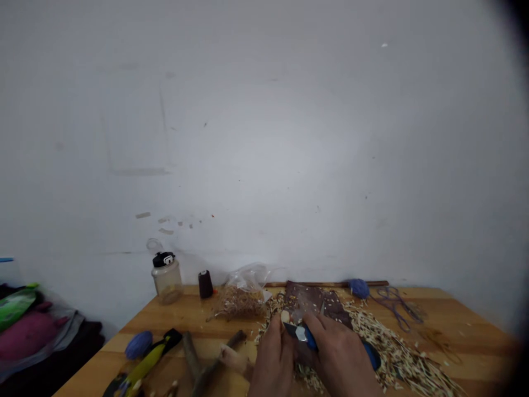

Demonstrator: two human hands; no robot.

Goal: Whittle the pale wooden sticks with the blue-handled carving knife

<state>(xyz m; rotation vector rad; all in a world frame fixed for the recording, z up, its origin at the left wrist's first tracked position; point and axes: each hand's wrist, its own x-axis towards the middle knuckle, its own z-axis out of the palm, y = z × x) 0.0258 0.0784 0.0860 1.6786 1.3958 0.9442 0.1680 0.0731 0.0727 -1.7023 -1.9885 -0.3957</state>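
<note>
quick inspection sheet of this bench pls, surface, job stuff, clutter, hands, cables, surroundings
surface: wooden table, thickly strewn with wood shavings on the right
job's things: blue-handled knife, pale wood piece, dark mat behind them
clutter: bottle, dark thread spool, bag of shavings, two blue balls, yellow-handled tool, branches, purple cord
hands: right hand grips the knife, left hand holds the wood piece
cables: nothing seen
surroundings: white wall, clothes pile at left
</note>
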